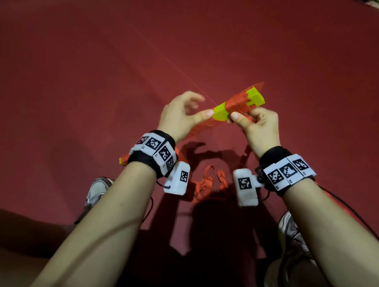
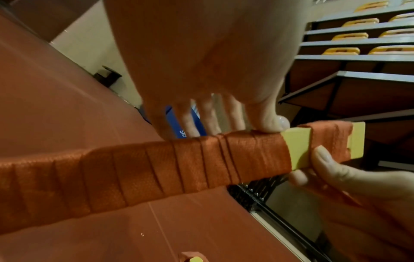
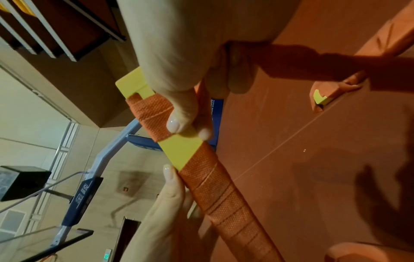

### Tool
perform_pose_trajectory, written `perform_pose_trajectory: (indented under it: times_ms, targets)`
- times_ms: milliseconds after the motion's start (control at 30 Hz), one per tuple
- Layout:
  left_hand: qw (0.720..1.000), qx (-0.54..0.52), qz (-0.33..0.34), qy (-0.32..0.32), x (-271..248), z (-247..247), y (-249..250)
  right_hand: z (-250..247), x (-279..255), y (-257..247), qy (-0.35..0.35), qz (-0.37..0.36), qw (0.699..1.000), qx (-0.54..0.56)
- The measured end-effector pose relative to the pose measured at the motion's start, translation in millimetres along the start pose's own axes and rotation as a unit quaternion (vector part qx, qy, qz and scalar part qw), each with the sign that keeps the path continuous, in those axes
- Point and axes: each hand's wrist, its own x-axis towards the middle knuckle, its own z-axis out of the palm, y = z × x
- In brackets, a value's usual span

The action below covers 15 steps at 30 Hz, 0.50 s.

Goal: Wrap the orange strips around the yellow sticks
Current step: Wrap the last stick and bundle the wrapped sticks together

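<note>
A yellow stick (image 1: 221, 112) is held up over the red floor, mostly wound with an orange strip (image 1: 238, 101). My right hand (image 1: 244, 113) grips the stick near its far end, thumb on the last orange turn (image 3: 152, 113). The strip's loose tail (image 1: 246, 154) hangs down from that hand. My left hand (image 1: 202, 106) has its thumb (image 2: 271, 125) pressing on the edge of the wrap (image 2: 156, 168) beside a bare yellow patch (image 2: 296, 148); its other fingers are spread and off the stick. The stick's near part is hidden behind the left wrist.
Another wrapped stick (image 1: 124, 159) lies on the floor under my left wrist, with its yellow end (image 3: 320, 97) showing. A heap of loose orange strips (image 1: 208, 181) lies between my shoes (image 1: 98, 189). Shelves (image 2: 358, 42) stand to the side.
</note>
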Motion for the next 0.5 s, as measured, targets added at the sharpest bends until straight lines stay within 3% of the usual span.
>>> perform_pose_trajectory:
  times_ms: [100, 233, 300, 400, 500]
  targets:
    - [0.991, -0.055, 0.079, -0.089, 2.1, 6.1, -9.7, -0.5, -0.5, -2.5, -0.013, -0.01, 1.0, 0.001]
    - [0.986, -0.05, 0.101, -0.127, 5.7, 13.3, -8.7, -3.1, 2.4, 0.7, 0.001, -0.005, 1.0, 0.006]
    - [0.987, -0.026, 0.11, -0.111, 3.4, 16.3, -4.5, -3.8, 4.0, 0.2, 0.009, 0.004, 1.0, 0.009]
    - [0.991, 0.018, 0.125, -0.036, -2.8, 21.9, 1.4, -2.2, 5.8, -3.7, 0.011, 0.001, 1.0, 0.0]
    - [0.994, -0.041, 0.1, -0.017, -2.1, 20.4, 5.8, -4.2, 4.6, -17.6, -0.021, -0.03, 0.999, -0.012]
